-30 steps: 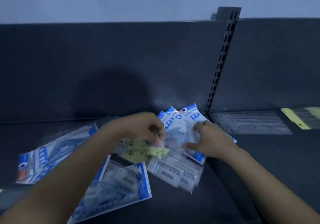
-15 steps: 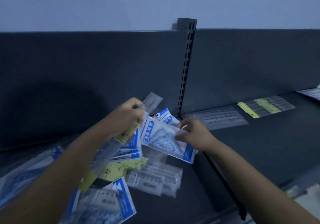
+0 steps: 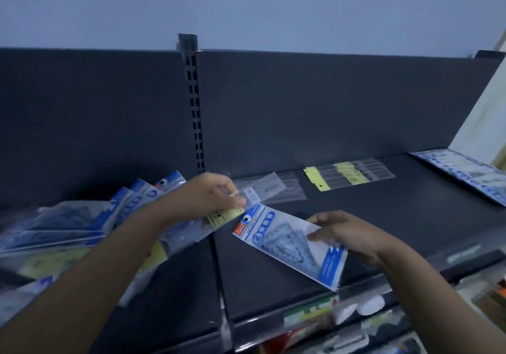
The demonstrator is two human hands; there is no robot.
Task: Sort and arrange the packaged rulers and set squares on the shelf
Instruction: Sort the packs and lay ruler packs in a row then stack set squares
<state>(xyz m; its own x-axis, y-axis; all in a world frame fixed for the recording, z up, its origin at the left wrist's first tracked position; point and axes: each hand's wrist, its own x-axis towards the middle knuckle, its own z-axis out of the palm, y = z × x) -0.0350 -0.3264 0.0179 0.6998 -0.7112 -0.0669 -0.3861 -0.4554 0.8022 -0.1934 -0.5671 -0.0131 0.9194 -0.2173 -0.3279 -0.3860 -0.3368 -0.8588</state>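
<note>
My left hand (image 3: 210, 197) grips a clear-sleeved ruler pack with a yellow label (image 3: 223, 215), held slanted over the seam between two shelf sections. My right hand (image 3: 345, 234) holds a blue-and-white set square pack (image 3: 284, 241) by its lower right part, just above the dark shelf (image 3: 383, 216). A jumbled pile of blue-and-white packs (image 3: 82, 225) lies on the left section. Flat on the right section are clear ruler packs (image 3: 284, 188), a row of ruler packs with yellow labels (image 3: 350, 175), and blue set square packs (image 3: 465, 170) at the far right.
A slotted upright (image 3: 194, 107) divides the dark back panel. Below the shelf's front edge (image 3: 301, 307), a lower shelf holds assorted packaged goods (image 3: 356, 323). A pale wall rises behind, and a light surface (image 3: 482, 118) borders the right end.
Both hands lifted packs out of the pile and moved right across the divider. The view swung right, revealing more of the right shelf section.
</note>
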